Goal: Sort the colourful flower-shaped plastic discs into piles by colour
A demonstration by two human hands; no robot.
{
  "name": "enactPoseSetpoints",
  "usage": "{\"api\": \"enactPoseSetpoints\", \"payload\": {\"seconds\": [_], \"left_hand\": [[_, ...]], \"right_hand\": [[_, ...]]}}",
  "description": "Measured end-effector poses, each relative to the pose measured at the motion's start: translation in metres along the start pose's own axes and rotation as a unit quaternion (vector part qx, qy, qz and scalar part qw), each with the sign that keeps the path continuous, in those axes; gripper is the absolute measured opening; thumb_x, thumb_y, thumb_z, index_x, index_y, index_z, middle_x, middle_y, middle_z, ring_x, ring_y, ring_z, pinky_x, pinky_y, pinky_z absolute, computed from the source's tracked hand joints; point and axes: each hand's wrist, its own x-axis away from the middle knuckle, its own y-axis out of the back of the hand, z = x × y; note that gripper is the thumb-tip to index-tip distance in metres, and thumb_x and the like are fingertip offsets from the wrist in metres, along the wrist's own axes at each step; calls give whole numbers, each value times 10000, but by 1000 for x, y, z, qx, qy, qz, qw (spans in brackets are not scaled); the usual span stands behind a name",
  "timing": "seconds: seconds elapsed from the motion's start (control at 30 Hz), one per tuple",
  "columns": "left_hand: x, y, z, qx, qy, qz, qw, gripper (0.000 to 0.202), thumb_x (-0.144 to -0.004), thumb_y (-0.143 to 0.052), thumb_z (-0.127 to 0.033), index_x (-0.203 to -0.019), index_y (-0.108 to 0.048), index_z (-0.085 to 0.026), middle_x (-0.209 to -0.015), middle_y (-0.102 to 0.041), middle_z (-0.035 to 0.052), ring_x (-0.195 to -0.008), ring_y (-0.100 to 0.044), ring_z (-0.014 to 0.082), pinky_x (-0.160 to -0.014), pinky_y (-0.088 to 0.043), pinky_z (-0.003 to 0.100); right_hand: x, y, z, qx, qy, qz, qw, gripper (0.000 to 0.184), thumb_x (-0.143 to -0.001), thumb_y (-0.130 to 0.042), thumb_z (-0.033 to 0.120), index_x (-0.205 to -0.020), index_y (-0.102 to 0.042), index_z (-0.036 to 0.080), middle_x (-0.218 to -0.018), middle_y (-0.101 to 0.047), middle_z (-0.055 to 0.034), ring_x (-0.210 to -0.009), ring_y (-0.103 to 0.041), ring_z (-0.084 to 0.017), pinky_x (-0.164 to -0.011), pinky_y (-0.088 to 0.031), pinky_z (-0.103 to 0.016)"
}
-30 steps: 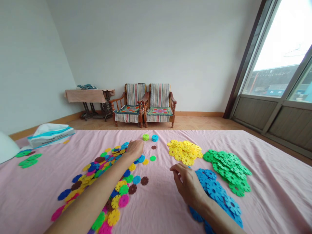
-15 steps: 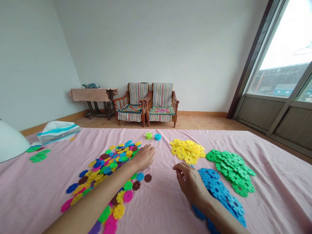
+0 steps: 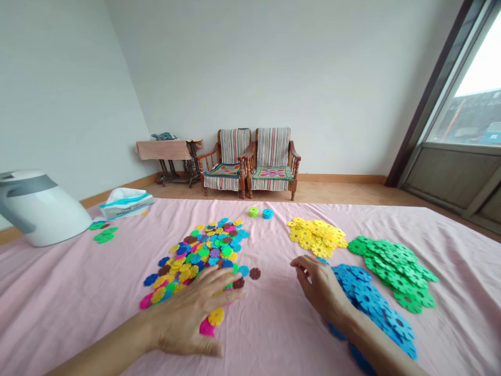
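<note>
On a pink cloth [image 3: 274, 324] lies a mixed pile of coloured flower-shaped discs [image 3: 199, 253]. My left hand [image 3: 191, 316] lies flat with spread fingers over the near edge of this pile, touching pink and yellow discs. My right hand [image 3: 323, 287] rests with curled fingers at the left edge of a blue disc pile [image 3: 371, 303]; I cannot see whether it pinches a disc. Sorted yellow discs [image 3: 316, 237] and green discs [image 3: 393, 263] lie beyond it. Two brown discs [image 3: 247, 278] sit between my hands.
A white kettle [image 3: 37, 209] stands at the far left, with a tissue pack [image 3: 126, 202] and a few green discs [image 3: 102, 233] near it. Two small round pieces, green [image 3: 253, 211] and blue [image 3: 267, 213], sit at the far edge. Two wooden chairs [image 3: 250, 162] stand behind.
My left hand has drawn back from the far end of the mixed pile to its near edge, fingers spread. The view has swung left, bringing the kettle in. My right hand stays put.
</note>
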Motion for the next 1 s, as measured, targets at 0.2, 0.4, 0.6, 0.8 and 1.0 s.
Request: {"api": "enactPoseSetpoints", "payload": {"seconds": [0.2,0.4,0.6,0.8,1.0], "left_hand": [[6,-21,10,-67,25,-11,997,515,-925,-336,-424,-1407,-155,-396,-1495,-210,-19,-1364,-184,266,-1086,-189,507],[-1,-18,47,-124,102,-103,982,462,-936,-329,-388,-1390,-246,-379,-1478,-269,1,-1357,-204,256,-1084,-206,498],[43,-5,37,-57,76,-41,995,687,-786,-503,-586,-1384,-207,-427,-1490,-217,-29,-1360,-187,297,-1097,-144,512],[45,-17,48,-109,78,-57,989,637,-843,-418,-564,-1401,-165,-392,-1499,-192,-14,-1363,-180,284,-1097,-135,510],[28,-27,74,-177,162,-170,956,585,-883,-396,-490,-1415,-208,-331,-1496,-213,34,-1354,-213,273,-1093,-186,481]], "right_hand": [[1,0,-1,3,3,4,1000,263,-833,-362,166,-906,-614,177,-827,-636,-47,-739,-590,-161,-669,-436,-276],[2,2,-1,9,15,-1,1000,257,-824,-368,165,-883,-618,178,-800,-638,-48,-707,-590,-157,-641,-434,-267],[2,0,-1,11,13,-3,1000,266,-819,-367,168,-878,-627,179,-789,-641,-45,-693,-587,-156,-635,-434,-268],[2,-2,0,9,20,1,1000,264,-820,-367,169,-873,-625,182,-797,-646,-47,-703,-599,-160,-641,-441,-270],[3,0,2,10,23,-3,1000,261,-836,-365,187,-891,-620,187,-792,-641,-47,-685,-590,-159,-641,-449,-279]]}}
